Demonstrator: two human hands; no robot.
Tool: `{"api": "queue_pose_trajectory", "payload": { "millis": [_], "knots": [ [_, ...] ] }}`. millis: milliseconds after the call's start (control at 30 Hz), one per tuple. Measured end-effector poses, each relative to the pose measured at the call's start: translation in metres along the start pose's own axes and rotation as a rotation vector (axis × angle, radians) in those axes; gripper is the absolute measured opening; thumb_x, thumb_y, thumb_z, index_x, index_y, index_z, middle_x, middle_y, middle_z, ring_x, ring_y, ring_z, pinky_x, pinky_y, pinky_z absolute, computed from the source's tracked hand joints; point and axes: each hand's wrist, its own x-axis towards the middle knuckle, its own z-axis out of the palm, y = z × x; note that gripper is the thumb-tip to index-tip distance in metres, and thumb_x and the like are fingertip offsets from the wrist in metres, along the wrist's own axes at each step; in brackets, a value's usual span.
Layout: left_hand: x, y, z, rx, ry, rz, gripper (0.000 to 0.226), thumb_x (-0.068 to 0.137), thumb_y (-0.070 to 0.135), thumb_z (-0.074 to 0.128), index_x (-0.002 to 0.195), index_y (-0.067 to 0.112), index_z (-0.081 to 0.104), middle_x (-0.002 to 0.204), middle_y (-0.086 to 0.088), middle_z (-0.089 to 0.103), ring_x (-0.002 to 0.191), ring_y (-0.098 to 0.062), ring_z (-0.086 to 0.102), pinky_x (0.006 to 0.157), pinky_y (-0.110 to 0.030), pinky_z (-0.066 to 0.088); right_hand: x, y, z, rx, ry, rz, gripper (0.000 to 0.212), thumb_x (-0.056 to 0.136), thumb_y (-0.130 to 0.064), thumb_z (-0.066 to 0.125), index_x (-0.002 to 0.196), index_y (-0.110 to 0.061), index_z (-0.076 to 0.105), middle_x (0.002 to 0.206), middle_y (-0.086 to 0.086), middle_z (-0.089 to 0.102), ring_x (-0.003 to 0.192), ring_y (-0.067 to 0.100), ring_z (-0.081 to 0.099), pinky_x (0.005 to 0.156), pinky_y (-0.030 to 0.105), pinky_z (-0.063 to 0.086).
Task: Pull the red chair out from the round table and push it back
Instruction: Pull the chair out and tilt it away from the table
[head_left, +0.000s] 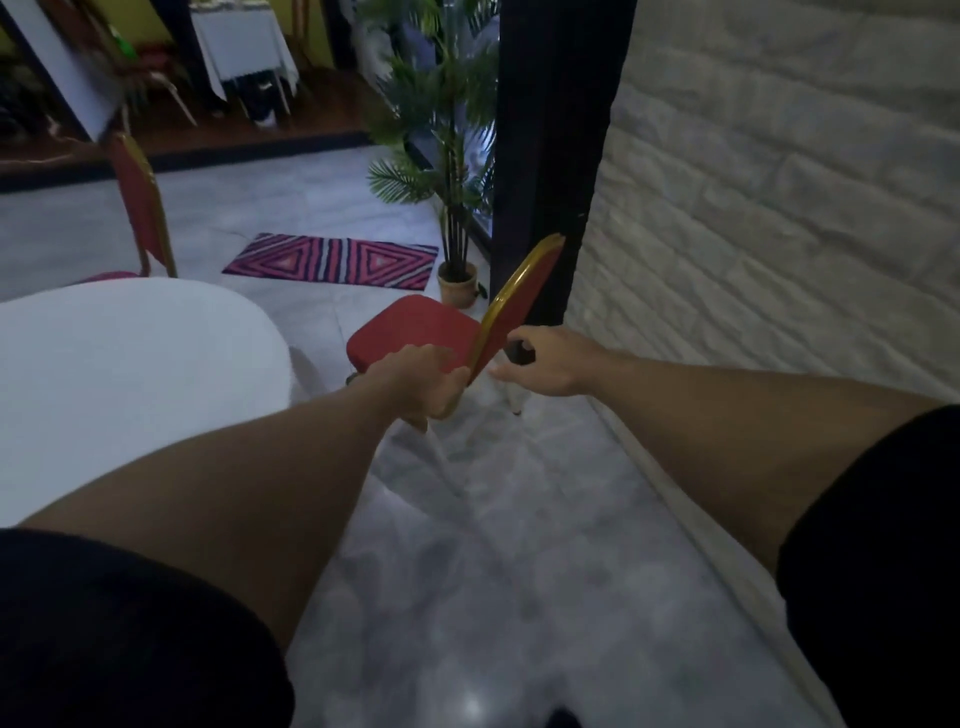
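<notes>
The round table (130, 374), covered in white, fills the near left, and the red chair (415, 327) stands apart from it to the right, near the white brick wall (779, 208), its back tilted. The left hand (421, 384) is closed around the lower edge of the chair back. The right hand (545, 364) is just beside that back with loosely curled fingers; whether it touches is unclear.

No readable text, label, brand, number or sign appears on anything here.
</notes>
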Motion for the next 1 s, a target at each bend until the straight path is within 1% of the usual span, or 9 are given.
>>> {"api": "queue_pose_trajectory", "payload": {
  "millis": [100, 233, 400, 500, 600, 767, 833, 900, 1000],
  "knots": [
    [0.041, 0.028, -0.003, -0.013, 0.032, -0.050, 0.064, 0.095, 0.061, 0.042, 0.145, 0.020, 0.048, 0.139, -0.012, 0.059, 0.118, -0.032, 0.057, 0.088, -0.043, 0.045, 0.038, 0.039, -0.029, -0.018, -0.017, -0.020, 0.100, 0.079, -0.085, 0.057, 0.155, -0.021, 0.045, 0.149, 0.007, 0.058, 0.131, 0.029, 0.058, 0.086, 0.034, 0.042],
    [0.089, 0.047, -0.005, -0.039, 0.008, -0.066, 0.066, 0.088, 0.066, 0.047, 0.137, 0.022, 0.055, 0.131, -0.010, 0.063, 0.104, -0.028, 0.057, 0.080, -0.040, 0.045, 0.086, 0.072, -0.054, -0.054, -0.056, -0.055, 0.113, 0.069, -0.089, 0.061, 0.159, -0.023, 0.040, 0.157, 0.008, 0.051, 0.139, 0.029, 0.052, 0.095, 0.034, 0.044],
    [0.173, 0.054, -0.008, -0.053, 0.031, -0.097, 0.074, 0.080, 0.073, 0.053, 0.133, 0.023, 0.057, 0.126, -0.009, 0.066, 0.094, -0.022, 0.055, 0.075, -0.038, 0.045, 0.168, 0.105, -0.081, -0.089, -0.089, -0.116, 0.124, 0.056, -0.092, 0.070, 0.157, -0.025, 0.043, 0.158, 0.008, 0.050, 0.140, 0.030, 0.051, 0.095, 0.035, 0.045],
    [0.233, 0.057, -0.009, -0.067, 0.025, -0.125, 0.081, 0.077, 0.073, 0.058, 0.139, 0.022, 0.053, 0.129, -0.010, 0.064, 0.097, -0.023, 0.056, 0.075, -0.039, 0.043, 0.222, 0.127, -0.090, -0.132, -0.113, -0.148, 0.125, 0.055, -0.087, 0.077, 0.157, -0.025, 0.041, 0.159, 0.006, 0.048, 0.141, 0.030, 0.049, 0.102, 0.039, 0.047],
    [0.277, 0.057, -0.007, -0.103, -0.016, -0.156, 0.093, 0.066, 0.080, 0.058, 0.140, 0.024, 0.050, 0.131, -0.009, 0.062, 0.107, -0.027, 0.059, 0.077, -0.040, 0.043, 0.271, 0.145, -0.097, -0.192, -0.179, -0.150, 0.129, 0.057, -0.080, 0.082, 0.162, -0.025, 0.032, 0.164, 0.007, 0.041, 0.146, 0.033, 0.043, 0.111, 0.047, 0.043],
    [0.338, 0.051, -0.005, -0.146, -0.060, -0.232, 0.111, 0.054, 0.087, 0.058, 0.145, 0.025, 0.044, 0.134, -0.010, 0.059, 0.109, -0.029, 0.058, 0.079, -0.042, 0.046, 0.354, 0.163, -0.105, -0.299, -0.222, -0.216, 0.135, 0.050, -0.082, 0.082, 0.161, -0.024, 0.033, 0.159, 0.009, 0.046, 0.142, 0.033, 0.045, 0.108, 0.046, 0.040],
    [0.355, 0.049, 0.001, -0.152, -0.114, -0.271, 0.114, 0.053, 0.086, 0.058, 0.148, 0.027, 0.040, 0.137, -0.010, 0.056, 0.110, -0.031, 0.057, 0.079, -0.041, 0.044, 0.381, 0.166, -0.101, -0.365, -0.300, -0.253, 0.134, 0.049, -0.083, 0.081, 0.160, -0.027, 0.033, 0.158, 0.009, 0.047, 0.143, 0.033, 0.044, 0.111, 0.049, 0.037],
    [0.368, 0.048, 0.007, -0.162, -0.147, -0.307, 0.111, 0.054, 0.084, 0.059, 0.148, 0.027, 0.040, 0.135, -0.010, 0.056, 0.104, -0.028, 0.054, 0.079, -0.041, 0.042, 0.403, 0.171, -0.097, -0.437, -0.366, -0.283, 0.127, 0.053, -0.077, 0.084, 0.159, -0.029, 0.035, 0.157, 0.008, 0.048, 0.141, 0.033, 0.045, 0.112, 0.049, 0.033],
    [0.390, 0.050, 0.014, -0.204, -0.168, -0.350, 0.095, 0.063, 0.072, 0.066, 0.144, 0.027, 0.045, 0.126, -0.009, 0.058, 0.099, -0.025, 0.055, 0.084, -0.041, 0.048, 0.437, 0.179, -0.092, -0.506, -0.439, -0.380, 0.110, 0.063, -0.061, 0.089, 0.156, -0.031, 0.039, 0.147, 0.004, 0.056, 0.132, 0.031, 0.051, 0.106, 0.047, 0.036]
  ]
}}
